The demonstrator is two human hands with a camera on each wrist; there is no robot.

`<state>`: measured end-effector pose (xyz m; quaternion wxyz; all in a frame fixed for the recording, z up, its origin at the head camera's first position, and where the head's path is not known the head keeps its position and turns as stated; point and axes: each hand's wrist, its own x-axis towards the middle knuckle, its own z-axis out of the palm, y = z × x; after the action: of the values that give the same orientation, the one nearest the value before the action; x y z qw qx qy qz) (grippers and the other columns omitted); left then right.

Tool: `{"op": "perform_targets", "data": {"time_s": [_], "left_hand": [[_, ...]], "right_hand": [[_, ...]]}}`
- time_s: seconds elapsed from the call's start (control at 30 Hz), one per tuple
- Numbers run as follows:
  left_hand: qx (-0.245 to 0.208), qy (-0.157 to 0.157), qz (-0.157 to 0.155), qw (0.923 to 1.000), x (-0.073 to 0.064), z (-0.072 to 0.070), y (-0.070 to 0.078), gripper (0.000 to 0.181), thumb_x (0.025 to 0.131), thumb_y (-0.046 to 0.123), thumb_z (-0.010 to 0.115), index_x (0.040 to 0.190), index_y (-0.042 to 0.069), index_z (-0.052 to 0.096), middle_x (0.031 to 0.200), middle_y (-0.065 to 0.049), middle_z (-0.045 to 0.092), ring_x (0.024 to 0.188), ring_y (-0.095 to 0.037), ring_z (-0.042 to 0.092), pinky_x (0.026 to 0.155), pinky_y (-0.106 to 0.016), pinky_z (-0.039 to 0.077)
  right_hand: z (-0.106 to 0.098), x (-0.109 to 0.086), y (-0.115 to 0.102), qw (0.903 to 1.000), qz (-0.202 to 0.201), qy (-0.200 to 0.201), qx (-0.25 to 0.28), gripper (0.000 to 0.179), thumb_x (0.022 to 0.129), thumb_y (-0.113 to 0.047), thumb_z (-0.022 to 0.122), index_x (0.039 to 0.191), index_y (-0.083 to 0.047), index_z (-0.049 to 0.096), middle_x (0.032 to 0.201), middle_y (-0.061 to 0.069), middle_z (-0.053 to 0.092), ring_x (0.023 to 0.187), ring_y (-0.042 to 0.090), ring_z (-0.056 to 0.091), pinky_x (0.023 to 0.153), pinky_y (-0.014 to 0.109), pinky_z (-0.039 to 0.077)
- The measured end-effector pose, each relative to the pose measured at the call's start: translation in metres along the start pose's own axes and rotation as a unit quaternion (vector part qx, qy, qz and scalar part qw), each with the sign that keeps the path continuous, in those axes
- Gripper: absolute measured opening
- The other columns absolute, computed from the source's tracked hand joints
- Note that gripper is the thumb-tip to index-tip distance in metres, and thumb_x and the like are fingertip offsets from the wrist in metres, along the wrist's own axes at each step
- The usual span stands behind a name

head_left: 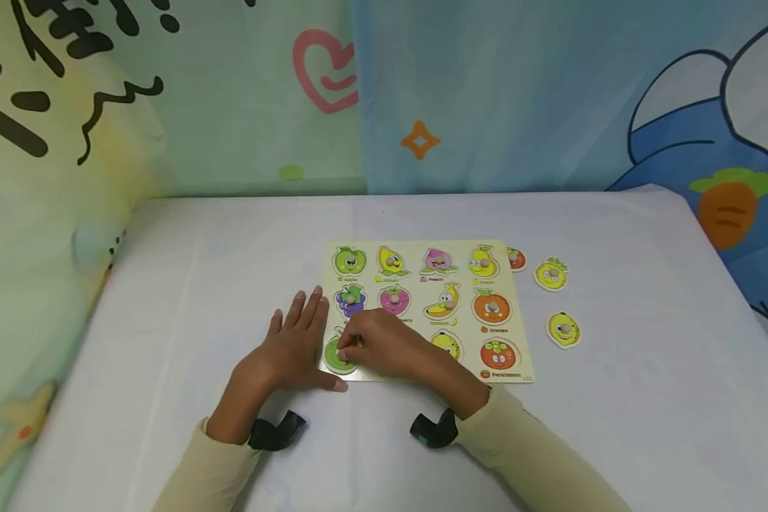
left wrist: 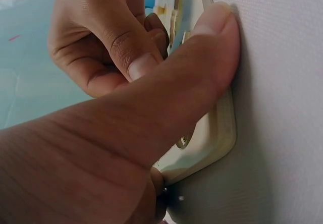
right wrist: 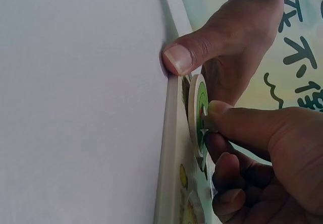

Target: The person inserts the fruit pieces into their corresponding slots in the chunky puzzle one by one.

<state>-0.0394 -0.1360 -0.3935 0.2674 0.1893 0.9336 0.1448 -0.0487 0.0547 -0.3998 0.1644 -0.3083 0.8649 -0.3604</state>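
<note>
A pale wooden fruit puzzle board (head_left: pixel 523 366) lies on the table. My right hand (head_left: pixel 387 343) pinches the small knob of a round green fruit piece (head_left: pixel 336 361) at the board's lower left corner. In the right wrist view, this green piece (right wrist: pixel 201 100) stands slightly proud of the board's face. My left hand (head_left: pixel 288 355) lies with fingers stretched out at the board's left edge, its thumb (left wrist: pixel 202 57) against the near edge. Several fruit pieces sit in the board, among them an orange (head_left: pixel 491 308) and a banana (head_left: pixel 444 301). My right hand and forearm hide part of the bottom row.
Right of the board lie a loose pineapple piece (head_left: pixel 551 274) and a loose yellow fruit piece (head_left: pixel 564 330). A red piece (head_left: pixel 517 259) is partly covered at the board's right edge. A white cloth (head_left: pixel 646 412) covers the table, and a printed curtain (head_left: pixel 518 92) hangs behind.
</note>
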Motion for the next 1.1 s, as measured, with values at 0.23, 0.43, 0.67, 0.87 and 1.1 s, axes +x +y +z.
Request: {"op": "perform_targets", "data": {"time_s": [0.23, 0.43, 0.67, 0.87, 1.1], "left_hand": [[-0.001, -0.001, -0.002, 1.0000, 0.000, -0.001, 0.001, 0.130, 0.067, 0.059, 0.082, 0.156, 0.004, 0.005, 0.162, -0.011, -0.009, 0.146, -0.033, -0.013, 0.113, -0.060, 0.002], [-0.003, 0.001, 0.000, 1.0000, 0.001, -0.001, 0.000, 0.130, 0.067, 0.058, 0.082, 0.156, 0.003, 0.005, 0.162, -0.011, -0.008, 0.146, -0.034, -0.012, 0.113, -0.060, 0.003], [0.000, -0.002, -0.003, 1.0000, 0.001, -0.001, 0.003, 0.130, 0.066, 0.059, 0.082, 0.156, 0.003, 0.005, 0.162, -0.011, -0.009, 0.146, -0.034, -0.012, 0.113, -0.060, 0.002], [0.003, -0.004, -0.003, 1.0000, 0.003, -0.001, 0.003, 0.131, 0.067, 0.059, 0.082, 0.156, 0.003, 0.004, 0.162, -0.011, -0.009, 0.146, -0.033, -0.013, 0.114, -0.059, 0.001], [0.002, -0.002, -0.007, 1.0000, 0.002, 0.000, 0.001, 0.131, 0.066, 0.058, 0.083, 0.156, 0.003, 0.005, 0.162, -0.012, -0.009, 0.146, -0.034, -0.013, 0.113, -0.059, 0.002]], "right_hand": [[0.001, 0.001, -0.003, 0.9991, -0.021, -0.009, -0.036, 0.008, 0.087, -0.007, 0.071, 0.093, -0.007, 0.077, 0.087, -0.003, 0.066, 0.081, 0.009, 0.056, 0.075, 0.025, 0.047], [-0.001, 0.000, -0.003, 0.9976, -0.031, -0.001, -0.062, 0.008, 0.088, -0.008, 0.071, 0.093, -0.008, 0.077, 0.087, -0.003, 0.065, 0.081, 0.010, 0.056, 0.074, 0.025, 0.047], [-0.002, -0.001, 0.001, 0.9990, -0.014, 0.004, -0.042, 0.009, 0.087, -0.006, 0.071, 0.093, -0.007, 0.077, 0.084, -0.004, 0.063, 0.078, 0.010, 0.054, 0.070, 0.025, 0.046], [-0.003, -0.003, 0.005, 0.9993, -0.018, 0.015, -0.029, 0.010, 0.088, -0.007, 0.071, 0.096, -0.007, 0.077, 0.088, -0.003, 0.068, 0.083, 0.009, 0.059, 0.075, 0.024, 0.048], [-0.009, -0.009, 0.007, 0.9999, -0.003, 0.010, 0.005, 0.011, 0.089, -0.016, 0.072, 0.098, -0.012, 0.078, 0.087, -0.008, 0.073, 0.070, 0.001, 0.058, 0.061, 0.023, 0.047]]}}
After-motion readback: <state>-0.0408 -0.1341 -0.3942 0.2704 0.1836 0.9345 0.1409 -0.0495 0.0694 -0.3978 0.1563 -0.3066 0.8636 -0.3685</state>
